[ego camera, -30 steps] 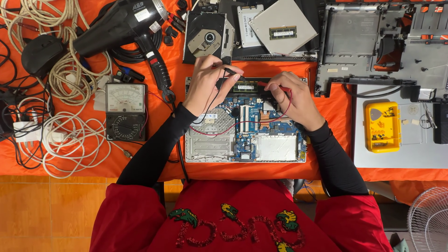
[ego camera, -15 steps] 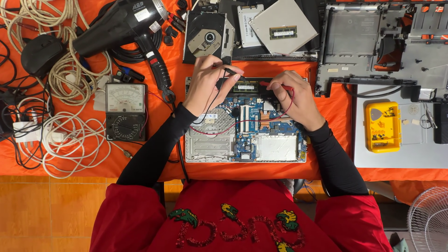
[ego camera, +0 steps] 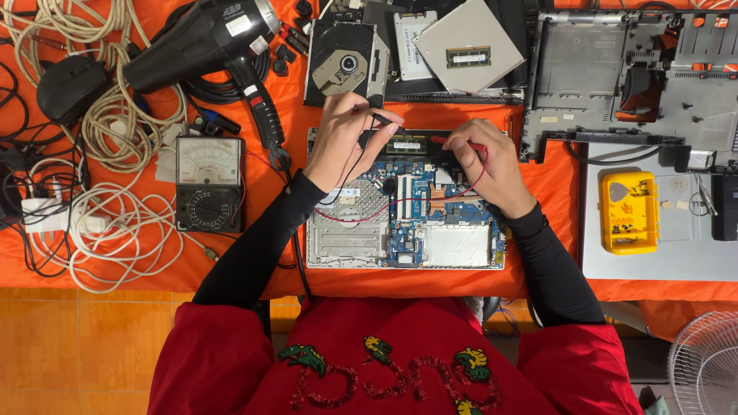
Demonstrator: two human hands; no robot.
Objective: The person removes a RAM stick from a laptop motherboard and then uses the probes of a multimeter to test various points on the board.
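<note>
An opened laptop base point(ego camera: 338, 246) with a blue circuit board point(ego camera: 411, 223) lies on the orange cloth in front of me. My left hand point(ego camera: 342, 142) pinches a black test probe point(ego camera: 382, 121) over the board's top edge. My right hand point(ego camera: 484, 165) grips a red test probe point(ego camera: 450, 141), tip pointing left at the memory slot area point(ego camera: 406, 144). Red and black leads run from both probes across the board to an analog multimeter point(ego camera: 208, 184) at the left.
A black hair dryer point(ego camera: 204, 42), coiled cables point(ego camera: 108, 123), a mouse point(ego camera: 71, 86), an optical drive point(ego camera: 342, 61) and drives point(ego camera: 469, 46) lie behind. A stripped laptop shell point(ego camera: 630, 77) and a yellow parts box point(ego camera: 629, 211) sit right. A fan point(ego camera: 703, 369) stands lower right.
Both hands shifted only slightly; the right hand's red probe has edged a little along the board's top edge. Everything else stays put.
</note>
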